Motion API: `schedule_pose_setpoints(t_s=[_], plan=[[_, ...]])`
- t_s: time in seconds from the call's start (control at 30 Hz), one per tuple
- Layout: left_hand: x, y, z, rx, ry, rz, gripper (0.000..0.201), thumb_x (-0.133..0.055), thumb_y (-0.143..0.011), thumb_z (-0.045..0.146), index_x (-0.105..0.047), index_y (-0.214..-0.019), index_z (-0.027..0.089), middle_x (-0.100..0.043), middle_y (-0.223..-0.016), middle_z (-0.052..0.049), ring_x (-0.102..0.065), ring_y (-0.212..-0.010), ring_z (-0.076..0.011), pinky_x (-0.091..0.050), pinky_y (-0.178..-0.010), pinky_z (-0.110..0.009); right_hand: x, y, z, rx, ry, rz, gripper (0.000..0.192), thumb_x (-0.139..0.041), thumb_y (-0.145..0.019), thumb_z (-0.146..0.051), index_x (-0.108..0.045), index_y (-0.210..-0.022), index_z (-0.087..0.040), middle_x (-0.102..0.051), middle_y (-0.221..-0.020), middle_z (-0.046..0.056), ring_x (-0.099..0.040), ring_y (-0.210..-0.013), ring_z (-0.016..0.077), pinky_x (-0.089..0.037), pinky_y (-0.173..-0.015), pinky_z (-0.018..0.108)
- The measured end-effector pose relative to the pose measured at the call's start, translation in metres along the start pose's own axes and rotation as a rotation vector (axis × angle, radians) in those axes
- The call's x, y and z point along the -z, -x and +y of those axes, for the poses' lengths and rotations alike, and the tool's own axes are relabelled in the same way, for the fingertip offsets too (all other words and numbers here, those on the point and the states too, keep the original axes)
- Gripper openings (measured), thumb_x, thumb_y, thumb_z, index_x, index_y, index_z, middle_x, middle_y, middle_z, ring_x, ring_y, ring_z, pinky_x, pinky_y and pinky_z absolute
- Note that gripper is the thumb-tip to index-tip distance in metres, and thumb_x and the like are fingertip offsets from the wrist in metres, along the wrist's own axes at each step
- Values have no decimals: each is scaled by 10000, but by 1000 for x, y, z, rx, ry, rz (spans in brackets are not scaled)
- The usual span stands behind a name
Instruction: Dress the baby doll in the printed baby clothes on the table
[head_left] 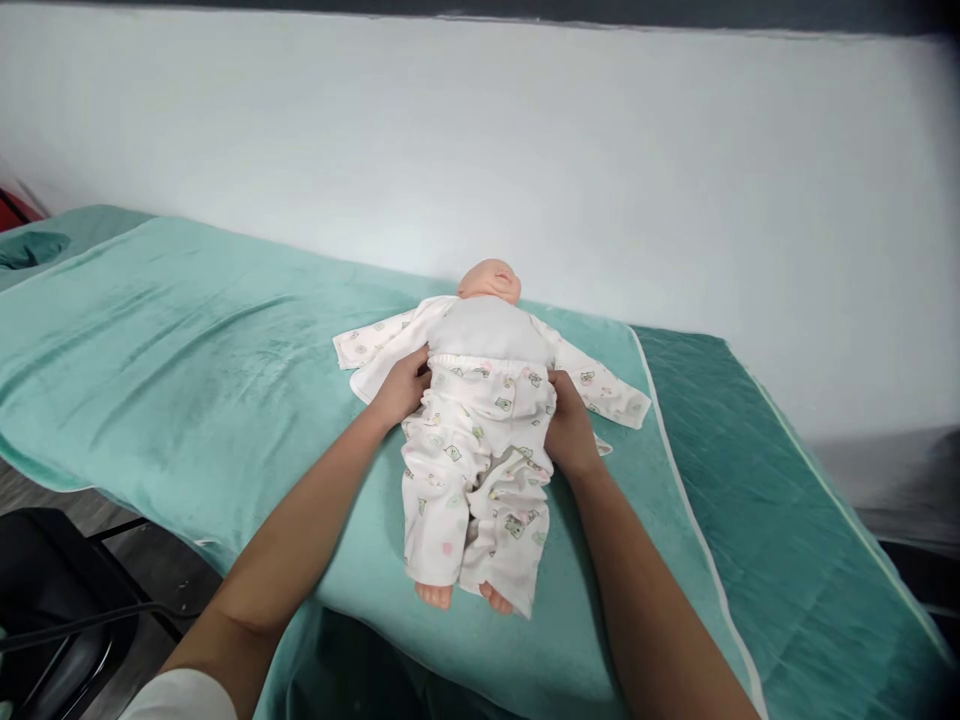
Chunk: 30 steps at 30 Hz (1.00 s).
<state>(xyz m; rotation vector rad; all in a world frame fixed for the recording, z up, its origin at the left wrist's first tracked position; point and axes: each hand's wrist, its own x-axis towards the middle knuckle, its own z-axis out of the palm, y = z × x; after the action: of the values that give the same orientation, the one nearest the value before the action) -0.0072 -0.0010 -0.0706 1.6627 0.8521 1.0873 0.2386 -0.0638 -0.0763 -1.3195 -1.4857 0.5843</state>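
Doll [480, 400] lies face-up on the teal bed [187, 360], head far, feet near us; our left hand [401, 390] and right hand [570, 430] flank its waist, fingers gripping the printed trousers [472, 470] waistband.

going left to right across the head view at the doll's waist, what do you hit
green towel → left hand → doll's printed trousers → right hand → darker green quilted cover
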Motion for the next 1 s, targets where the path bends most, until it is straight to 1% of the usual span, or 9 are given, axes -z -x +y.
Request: schedule_pose_setpoints(t_s=[0.2, 0.3, 0.43, 0.53, 0.7, 0.83, 0.9, 1.0], plan=[[0, 0, 2, 18, 33, -24, 336, -587, -854, 227, -699, -1168, 184, -727, -1181, -83, -618, -1180, -265, -441, -1077, -415, 3, 0, 5, -32, -48, -82, 319, -746, -745, -378, -514, -931, -261, -666, -956, 23, -591, -892, 251, -473, -821, 397], [0, 2, 4, 30, 33, -52, 393, -651, -803, 213, -680, -1195, 198, -723, -1177, -85, -632, -1146, -264, -462, -1046, -417, 5, 1, 6, -44, -42, -117, 397, -779, -720, -387, -513, -988, -263, -656, -1038, 39, -587, -970, 262, -470, -877, 405], [-1, 3, 10, -12, 36, -87, 450, -706, -752, 198, -671, -1200, 219, -713, -1192, -82, -620, -1162, -262, -456, -1053, -410, 4, 2, 5, -27, -41, -127, 477, -807, -698, -409, -507, -1044, -278, -639, -1133, 54, -575, -1070, 289, -465, -949, 435], [-3, 3, 12, -22, 53, -80, 400, -685, -776, 211, -680, -1175, 204, -718, -1176, -86, -622, -1151, -256, -458, -1042, -395, 3, 2, 3, -6, -34, -109, 419, -775, -736, -413, -512, -1035, -283, -638, -1124, 52, -582, -1060, 290, -464, -949, 437], [-5, 1, 7, 35, 60, -18, 281, -607, -830, 222, -709, -1087, 171, -742, -1084, -81, -643, -1077, -249, -481, -991, -372, 2, 1, 1, 17, -7, -65, 293, -712, -787, -413, -539, -974, -269, -647, -1052, 49, -591, -999, 292, -462, -897, 423], [-6, -1, 2, 31, 50, 37, 239, -555, -822, 163, -728, -986, 166, -746, -1035, -67, -635, -1073, -245, -456, -1023, -377, 0, 0, 1, 47, 24, 11, 245, -704, -778, -407, -559, -916, -265, -651, -965, 42, -587, -928, 287, -458, -851, 414], [-6, -2, -1, 22, 27, 61, 226, -535, -808, 134, -727, -922, 170, -742, -1014, -59, -626, -1069, -239, -448, -1022, -365, -1, 0, -1, 40, 44, 57, 224, -698, -772, -398, -565, -897, -267, -655, -932, 37, -585, -909, 285, -462, -827, 408], [-5, -3, -2, 44, -37, 127, 196, -511, -798, 115, -692, -843, 176, -718, -921, -37, -616, -959, -209, -466, -937, -325, -1, 1, -6, 1, 69, 94, 183, -671, -775, -352, -573, -905, -266, -669, -917, 32, -591, -907, 278, -473, -799, 392]])
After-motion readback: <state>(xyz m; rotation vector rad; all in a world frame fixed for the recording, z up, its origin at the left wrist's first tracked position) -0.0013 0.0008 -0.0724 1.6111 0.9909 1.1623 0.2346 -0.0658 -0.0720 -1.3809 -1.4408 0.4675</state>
